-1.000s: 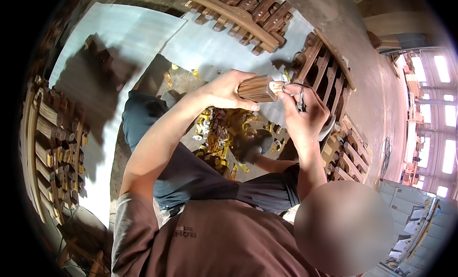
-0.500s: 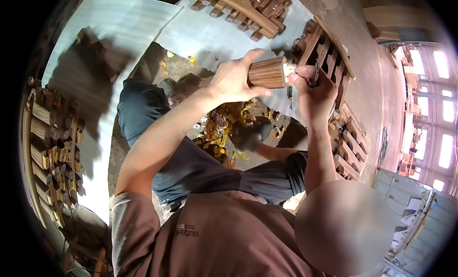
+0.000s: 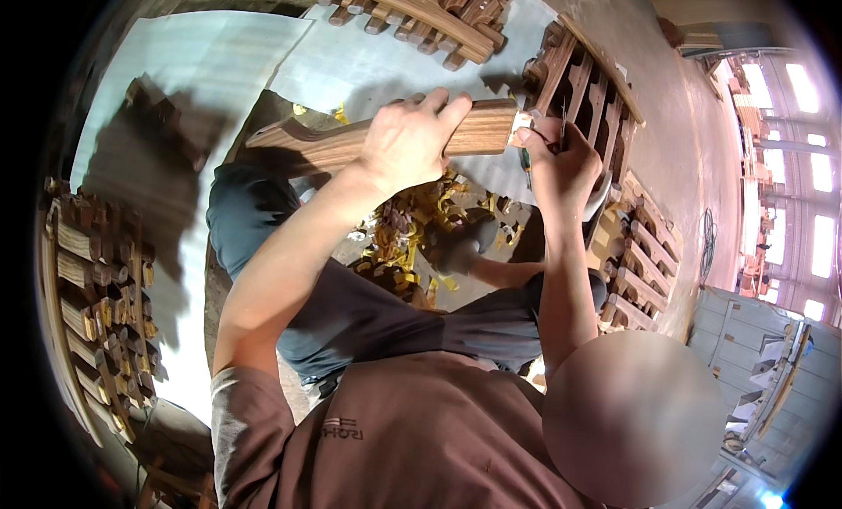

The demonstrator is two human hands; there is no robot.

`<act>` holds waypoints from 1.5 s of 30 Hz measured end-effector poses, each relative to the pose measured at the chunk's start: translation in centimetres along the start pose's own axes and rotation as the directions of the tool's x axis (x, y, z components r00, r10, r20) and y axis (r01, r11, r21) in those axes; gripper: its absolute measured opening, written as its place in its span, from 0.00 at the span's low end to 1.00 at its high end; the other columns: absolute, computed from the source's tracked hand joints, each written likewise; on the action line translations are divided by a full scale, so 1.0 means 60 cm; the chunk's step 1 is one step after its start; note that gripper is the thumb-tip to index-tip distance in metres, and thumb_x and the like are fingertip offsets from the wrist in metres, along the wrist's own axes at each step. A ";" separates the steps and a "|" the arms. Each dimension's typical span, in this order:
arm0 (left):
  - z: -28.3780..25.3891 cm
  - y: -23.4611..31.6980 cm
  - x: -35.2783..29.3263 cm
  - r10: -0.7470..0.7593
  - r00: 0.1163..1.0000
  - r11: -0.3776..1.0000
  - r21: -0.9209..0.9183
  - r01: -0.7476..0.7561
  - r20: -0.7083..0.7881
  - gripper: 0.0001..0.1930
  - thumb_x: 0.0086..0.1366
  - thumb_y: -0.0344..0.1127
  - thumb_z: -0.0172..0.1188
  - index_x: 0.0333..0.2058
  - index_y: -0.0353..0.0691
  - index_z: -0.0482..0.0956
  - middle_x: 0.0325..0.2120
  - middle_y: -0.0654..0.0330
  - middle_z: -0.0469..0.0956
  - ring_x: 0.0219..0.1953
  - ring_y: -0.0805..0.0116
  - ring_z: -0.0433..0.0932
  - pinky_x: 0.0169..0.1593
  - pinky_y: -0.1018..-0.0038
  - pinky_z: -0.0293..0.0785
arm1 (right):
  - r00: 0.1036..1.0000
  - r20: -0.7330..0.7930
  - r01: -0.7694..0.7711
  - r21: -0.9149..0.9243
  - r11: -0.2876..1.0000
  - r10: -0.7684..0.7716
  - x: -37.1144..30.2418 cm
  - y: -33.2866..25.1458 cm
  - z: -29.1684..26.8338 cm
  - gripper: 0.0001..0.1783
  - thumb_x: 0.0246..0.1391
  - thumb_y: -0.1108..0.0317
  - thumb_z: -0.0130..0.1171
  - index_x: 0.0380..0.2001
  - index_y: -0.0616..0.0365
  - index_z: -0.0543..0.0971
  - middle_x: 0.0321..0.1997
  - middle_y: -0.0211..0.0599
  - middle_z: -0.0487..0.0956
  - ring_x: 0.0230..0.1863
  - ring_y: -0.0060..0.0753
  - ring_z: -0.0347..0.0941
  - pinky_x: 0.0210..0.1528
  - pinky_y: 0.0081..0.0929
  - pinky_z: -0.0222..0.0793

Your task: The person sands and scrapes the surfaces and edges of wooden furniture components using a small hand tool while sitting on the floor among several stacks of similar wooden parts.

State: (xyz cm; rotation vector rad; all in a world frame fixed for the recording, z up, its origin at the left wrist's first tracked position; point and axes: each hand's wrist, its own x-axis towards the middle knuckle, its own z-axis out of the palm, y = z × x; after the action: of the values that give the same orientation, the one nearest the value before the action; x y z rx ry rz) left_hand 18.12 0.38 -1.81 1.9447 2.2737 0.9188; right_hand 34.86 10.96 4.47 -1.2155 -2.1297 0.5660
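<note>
Left grip [image 3: 405, 145]: bare hand wrapped over the middle of a long brown wooden piece [image 3: 484, 130], fingers toward the squared end
Right grip [image 3: 566, 163]: pinching a pale bit [image 3: 521, 123] right at that squared end, plus a thin dark tool [image 3: 563, 128] tucked in the same hand, can't tell what kind tbh
Floor mess: heap of yellow scraps [image 3: 399, 237] between the legs
Pale sheets [image 3: 197, 49]: laid out past the knees, pretty bright
Wood stacks: one left [image 3: 96, 307], one up top [image 3: 412, 22], more along the right
</note>
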 end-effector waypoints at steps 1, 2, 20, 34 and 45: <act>-0.004 0.000 0.001 -0.004 1.000 1.000 0.021 0.003 0.015 0.38 0.39 0.36 0.73 0.52 0.46 0.68 0.40 0.54 0.75 0.36 0.51 0.81 0.41 0.62 0.78 | 1.000 -0.003 -0.019 0.027 0.999 0.019 0.000 0.003 0.004 0.12 0.43 0.68 0.69 0.31 0.62 0.83 0.26 0.45 0.82 0.26 0.36 0.79 0.35 0.28 0.72; -0.003 -0.002 -0.002 -0.010 1.000 0.999 0.032 0.009 0.021 0.37 0.39 0.36 0.73 0.52 0.46 0.68 0.40 0.54 0.75 0.36 0.51 0.81 0.40 0.62 0.78 | 0.999 0.000 -0.036 0.060 0.998 0.036 -0.002 0.004 0.008 0.11 0.43 0.69 0.69 0.32 0.62 0.83 0.26 0.44 0.82 0.27 0.35 0.79 0.35 0.28 0.72; -0.031 -0.023 0.004 -0.069 0.983 0.998 0.005 0.069 0.173 0.36 0.42 0.30 0.66 0.54 0.41 0.69 0.35 0.47 0.80 0.36 0.46 0.81 0.43 0.56 0.78 | 0.777 0.435 0.564 -0.158 0.811 -0.455 0.016 0.017 -0.102 0.07 0.60 0.69 0.58 0.39 0.60 0.76 0.23 0.40 0.78 0.21 0.37 0.75 0.25 0.32 0.67; -0.039 -0.010 0.005 -0.094 0.950 0.995 -0.003 0.099 0.297 0.34 0.41 0.29 0.67 0.52 0.44 0.68 0.38 0.52 0.79 0.39 0.48 0.81 0.43 0.56 0.78 | 0.626 0.658 0.759 -0.389 0.523 -0.419 0.012 -0.013 -0.061 0.04 0.48 0.76 0.55 0.30 0.62 0.74 0.20 0.46 0.78 0.23 0.44 0.80 0.23 0.38 0.73; -0.073 -0.038 0.004 -0.202 0.959 0.979 0.070 0.191 0.198 0.28 0.43 0.29 0.65 0.47 0.44 0.71 0.31 0.51 0.80 0.32 0.50 0.82 0.38 0.58 0.80 | 0.822 0.563 0.304 -0.310 0.901 -0.084 0.004 0.044 -0.139 0.20 0.51 0.51 0.69 0.31 0.58 0.81 0.20 0.38 0.79 0.24 0.33 0.79 0.27 0.33 0.71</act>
State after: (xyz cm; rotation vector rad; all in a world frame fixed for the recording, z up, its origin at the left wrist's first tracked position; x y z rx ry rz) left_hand 14.36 -1.34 0.89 1.6997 2.3354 0.6170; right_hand 42.12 12.98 8.92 -1.0925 -2.9272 0.4339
